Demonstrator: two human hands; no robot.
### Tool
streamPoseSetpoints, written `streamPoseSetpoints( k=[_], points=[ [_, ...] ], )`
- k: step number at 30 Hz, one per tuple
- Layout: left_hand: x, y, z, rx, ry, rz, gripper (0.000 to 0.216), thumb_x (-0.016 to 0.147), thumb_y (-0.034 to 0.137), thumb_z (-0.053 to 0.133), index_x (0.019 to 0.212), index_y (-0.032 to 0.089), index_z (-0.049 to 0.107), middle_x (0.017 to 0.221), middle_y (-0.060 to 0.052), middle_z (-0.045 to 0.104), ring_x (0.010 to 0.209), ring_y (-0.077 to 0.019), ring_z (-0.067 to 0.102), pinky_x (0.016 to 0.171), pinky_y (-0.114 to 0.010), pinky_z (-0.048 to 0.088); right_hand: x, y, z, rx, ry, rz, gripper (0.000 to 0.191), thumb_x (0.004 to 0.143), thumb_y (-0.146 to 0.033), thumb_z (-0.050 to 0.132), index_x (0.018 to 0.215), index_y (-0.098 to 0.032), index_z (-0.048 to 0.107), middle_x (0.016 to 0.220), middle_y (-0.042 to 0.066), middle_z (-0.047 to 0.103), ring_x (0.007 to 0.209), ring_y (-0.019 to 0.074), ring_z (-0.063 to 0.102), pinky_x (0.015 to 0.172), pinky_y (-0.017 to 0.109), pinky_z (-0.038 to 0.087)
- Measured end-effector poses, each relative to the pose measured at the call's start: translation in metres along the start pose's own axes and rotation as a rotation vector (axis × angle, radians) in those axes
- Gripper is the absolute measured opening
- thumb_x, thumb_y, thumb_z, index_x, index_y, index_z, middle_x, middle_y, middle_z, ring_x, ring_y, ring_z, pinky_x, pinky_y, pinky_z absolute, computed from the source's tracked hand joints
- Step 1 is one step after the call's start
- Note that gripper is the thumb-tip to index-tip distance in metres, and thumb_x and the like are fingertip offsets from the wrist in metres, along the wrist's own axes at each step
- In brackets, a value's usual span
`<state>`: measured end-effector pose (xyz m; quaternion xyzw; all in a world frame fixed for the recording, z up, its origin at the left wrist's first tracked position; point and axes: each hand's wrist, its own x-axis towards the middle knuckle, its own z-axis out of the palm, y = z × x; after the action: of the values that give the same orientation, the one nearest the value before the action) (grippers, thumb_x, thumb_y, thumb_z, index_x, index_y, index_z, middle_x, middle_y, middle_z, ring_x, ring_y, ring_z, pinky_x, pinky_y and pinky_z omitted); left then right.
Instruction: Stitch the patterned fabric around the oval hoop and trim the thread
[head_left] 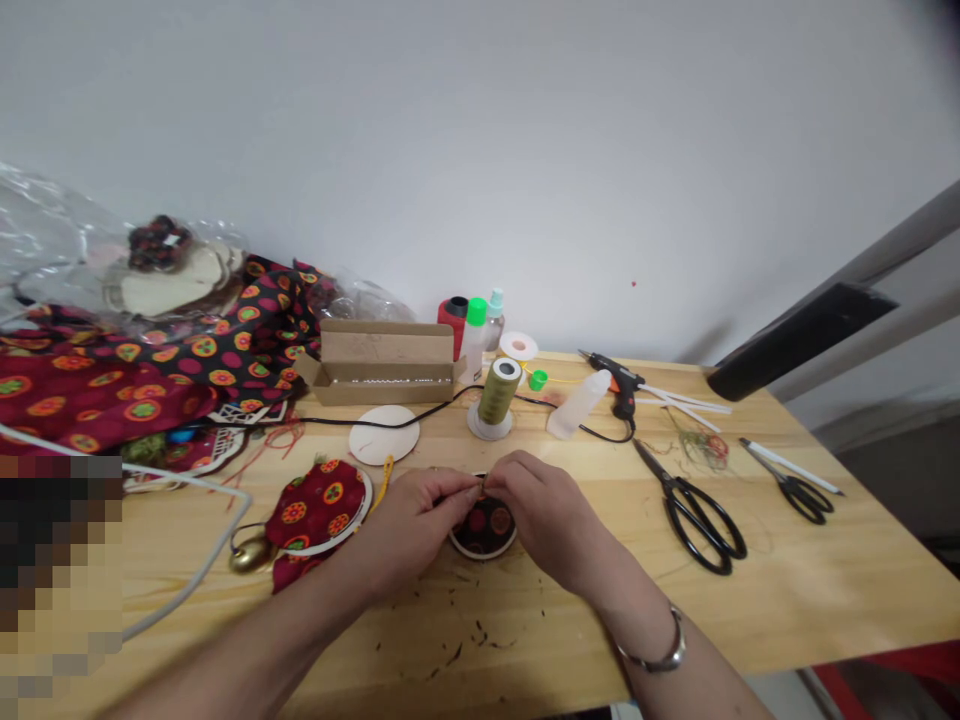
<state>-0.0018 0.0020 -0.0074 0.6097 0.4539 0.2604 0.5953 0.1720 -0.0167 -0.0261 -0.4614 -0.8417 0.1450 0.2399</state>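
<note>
A small round disc covered in dark patterned fabric [484, 528] lies on the wooden table [787, 590] near its front middle. My left hand [420, 520] and my right hand [544, 510] both rest over it, fingertips pinched together at its upper edge. What the fingertips pinch is too small to make out. A metal bracelet sits on my right wrist. Just left lies a larger disc wrapped in red patterned fabric [319, 505] with a brass bell [251, 555] beside it.
Large black scissors [694, 510] and smaller scissors [795, 488] lie to the right. Behind stand an olive thread spool [499, 392], a glue gun [619, 385], glue bottles [474, 340], a cardboard box [382, 362] and a plain wooden disc [384, 434]. Patterned fabric [112, 385] piles at the left.
</note>
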Motion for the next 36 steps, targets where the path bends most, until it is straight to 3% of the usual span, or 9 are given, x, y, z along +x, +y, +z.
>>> streamPoseSetpoints(
  k=[5, 9, 12, 15, 18, 23, 28, 36],
  points=[
    [0.000, -0.003, -0.001, 0.060, 0.011, 0.022, 0.025, 0.078, 0.033, 0.055, 0.065, 0.020, 0.071, 0.066, 0.000, 0.067, 0.067, -0.0193, 0.058, 0.063, -0.025, 0.043, -0.001, -0.002, -0.002, -0.097, -0.031, -0.051, 0.014, 0.084, -0.007, 0.045, 0.084, -0.018, 0.054, 0.080, 0.004, 0.056, 0.068, 0.0139, 0.050, 0.060, 0.024, 0.039],
    [-0.002, -0.003, -0.003, 0.019, 0.023, 0.044, 0.024, 0.077, 0.033, 0.056, 0.065, 0.019, 0.072, 0.065, -0.001, 0.067, 0.065, -0.0191, 0.057, 0.062, -0.026, 0.043, 0.002, -0.005, -0.005, 0.061, 0.018, -0.020, 0.017, 0.086, -0.009, 0.042, 0.083, -0.019, 0.055, 0.081, 0.004, 0.057, 0.071, 0.0135, 0.052, 0.064, 0.024, 0.042],
    [-0.002, -0.002, -0.004, -0.071, -0.005, 0.007, 0.025, 0.077, 0.034, 0.056, 0.068, 0.018, 0.072, 0.065, -0.002, 0.066, 0.066, -0.0184, 0.057, 0.064, -0.027, 0.043, 0.004, -0.007, -0.006, 0.256, 0.093, 0.096, 0.016, 0.086, -0.011, 0.044, 0.081, -0.020, 0.056, 0.077, 0.002, 0.059, 0.072, 0.0129, 0.055, 0.066, 0.024, 0.044],
    [-0.002, 0.000, -0.005, -0.182, -0.008, -0.048, 0.023, 0.075, 0.034, 0.058, 0.071, 0.017, 0.073, 0.065, -0.002, 0.067, 0.064, -0.0169, 0.056, 0.064, -0.026, 0.043, 0.006, -0.006, -0.006, 0.467, 0.147, 0.304, 0.014, 0.087, -0.017, 0.045, 0.084, -0.020, 0.058, 0.071, 0.001, 0.060, 0.065, 0.0119, 0.055, 0.063, 0.023, 0.044],
    [-0.002, 0.000, -0.006, -0.221, 0.005, -0.078, 0.020, 0.073, 0.033, 0.061, 0.071, 0.017, 0.073, 0.065, -0.001, 0.067, 0.064, -0.0155, 0.055, 0.064, -0.025, 0.042, 0.009, -0.003, -0.006, 0.692, 0.156, 0.469, 0.022, 0.090, -0.029, 0.041, 0.089, -0.018, 0.060, 0.065, 0.001, 0.060, 0.059, 0.0116, 0.054, 0.057, 0.024, 0.044],
    [-0.003, 0.001, -0.006, -0.232, -0.017, -0.081, 0.020, 0.074, 0.033, 0.061, 0.070, 0.017, 0.072, 0.067, -0.001, 0.068, 0.066, -0.0151, 0.055, 0.065, -0.025, 0.043, 0.011, -0.004, -0.010, 0.932, 0.137, 0.518, 0.032, 0.083, -0.043, 0.052, 0.085, -0.014, 0.065, 0.066, 0.002, 0.061, 0.059, 0.0106, 0.053, 0.056, 0.023, 0.042],
    [-0.004, 0.001, -0.007, -0.242, -0.051, -0.076, 0.022, 0.076, 0.034, 0.059, 0.070, 0.016, 0.071, 0.065, 0.000, 0.065, 0.063, -0.0134, 0.053, 0.063, -0.023, 0.042, 0.011, -0.008, -0.013, 1.129, 0.057, 0.591, 0.023, 0.071, -0.034, 0.068, 0.085, -0.017, 0.068, 0.072, 0.001, 0.068, 0.061, 0.0102, 0.058, 0.062, 0.024, 0.046],
    [-0.004, 0.002, -0.007, -0.211, -0.056, -0.057, 0.024, 0.077, 0.034, 0.057, 0.066, 0.014, 0.067, 0.060, 0.001, 0.058, 0.061, -0.0120, 0.048, 0.060, -0.022, 0.038, 0.013, -0.007, -0.011, 1.206, 0.056, 0.648, 0.017, 0.059, -0.023, 0.075, 0.074, -0.016, 0.070, 0.068, 0.002, 0.072, 0.056, 0.0116, 0.061, 0.055, 0.024, 0.048]
  ],
)
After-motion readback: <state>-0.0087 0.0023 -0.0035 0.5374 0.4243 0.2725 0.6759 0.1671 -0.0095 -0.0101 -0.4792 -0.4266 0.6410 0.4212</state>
